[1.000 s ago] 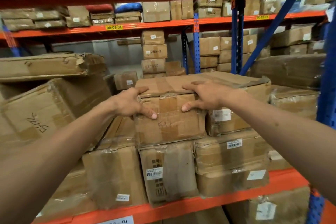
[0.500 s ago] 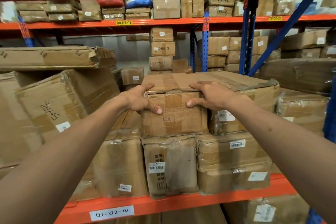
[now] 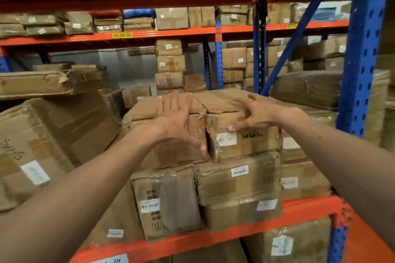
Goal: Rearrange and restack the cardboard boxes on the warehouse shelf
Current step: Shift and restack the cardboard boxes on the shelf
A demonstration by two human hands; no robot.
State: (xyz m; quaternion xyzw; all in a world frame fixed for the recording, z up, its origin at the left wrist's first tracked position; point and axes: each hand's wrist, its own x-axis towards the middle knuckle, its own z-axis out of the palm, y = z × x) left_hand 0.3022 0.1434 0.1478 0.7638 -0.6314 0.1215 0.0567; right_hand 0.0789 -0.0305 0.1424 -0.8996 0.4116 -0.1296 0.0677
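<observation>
top box [image 3: 164,134] under left grip [image 3: 175,121]

I'm looking into a warehouse: blue uprights [image 3: 361,70] and orange beams [image 3: 171,33] of pallet racking, a yellow location label [image 3: 122,35], and taped, barcoded cardboard boxes [image 3: 237,179] stacked on every shelf.

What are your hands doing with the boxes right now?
Left hand open, flat on left top box. Right hand open, fingers spread on right top box. Nothing gripped. Nothing in the way.
</observation>
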